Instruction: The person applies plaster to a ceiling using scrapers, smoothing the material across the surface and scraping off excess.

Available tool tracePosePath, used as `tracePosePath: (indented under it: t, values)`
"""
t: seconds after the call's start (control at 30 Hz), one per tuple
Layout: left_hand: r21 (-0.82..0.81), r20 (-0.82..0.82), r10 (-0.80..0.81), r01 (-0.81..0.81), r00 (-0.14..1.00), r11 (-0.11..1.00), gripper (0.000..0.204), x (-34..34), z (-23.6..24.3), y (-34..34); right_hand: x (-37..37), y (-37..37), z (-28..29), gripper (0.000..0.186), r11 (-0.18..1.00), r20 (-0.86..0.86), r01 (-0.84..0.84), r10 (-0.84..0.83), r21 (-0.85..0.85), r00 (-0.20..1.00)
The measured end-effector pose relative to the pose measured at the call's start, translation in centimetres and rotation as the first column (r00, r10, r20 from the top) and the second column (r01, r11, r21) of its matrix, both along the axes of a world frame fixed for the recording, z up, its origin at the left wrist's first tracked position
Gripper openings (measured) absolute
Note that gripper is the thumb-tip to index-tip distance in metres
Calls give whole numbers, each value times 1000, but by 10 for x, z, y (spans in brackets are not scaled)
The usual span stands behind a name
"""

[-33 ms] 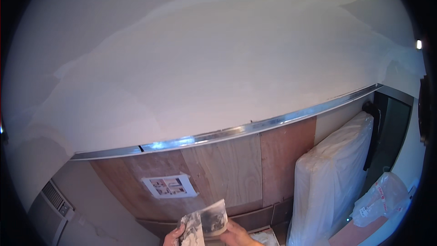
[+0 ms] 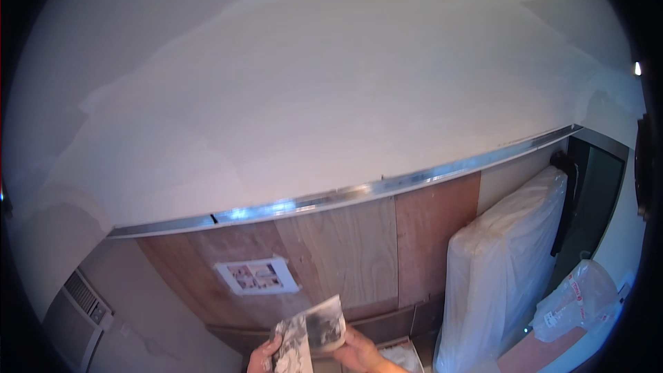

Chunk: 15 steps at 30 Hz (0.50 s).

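Note:
At the bottom middle, both my hands hold flat, wide blades that look like putty knives. My left hand (image 2: 260, 358) is closed at the edge of one putty knife (image 2: 292, 347), which is smeared with white and grey putty. My right hand (image 2: 362, 352) grips the other putty knife (image 2: 324, 324), whose dark, stained face has a pale upper edge. The two blades meet or overlap side by side; whether they touch I cannot tell. The handles are hidden. Above them spreads a pale ceiling (image 2: 331, 97) with patches of smoothed filler.
A shiny metal channel (image 2: 359, 193) runs along the ceiling's edge. Below it stand wooden panels (image 2: 345, 255) with a taped picture sheet (image 2: 259, 277). At right are a plastic-wrapped mattress (image 2: 497, 269), a clear plastic bag (image 2: 577, 300) and a dark doorway (image 2: 597, 193). An air conditioner (image 2: 83, 307) sits lower left.
The right-hand putty knife has tilted slightly against the left one. The view has shifted a little, and both hands stay close together.

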State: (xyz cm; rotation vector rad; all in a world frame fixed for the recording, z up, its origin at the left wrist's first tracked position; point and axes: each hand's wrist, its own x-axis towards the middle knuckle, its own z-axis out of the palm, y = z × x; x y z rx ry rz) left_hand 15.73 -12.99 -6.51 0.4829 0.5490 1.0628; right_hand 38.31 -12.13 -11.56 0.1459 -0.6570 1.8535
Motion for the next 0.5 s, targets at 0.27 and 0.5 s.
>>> tracePosePath:
  t: [0.27,0.5]
  values:
    - [131,-56,-61,68,997,989,40,8,25,0,0,-3,3,61,996,-137,36,-47,-76,989]
    - [81,-61,64,-59,996,995,54,-4,18,-3,-3,-6,42,91,996,78,92,-92,-3,993]
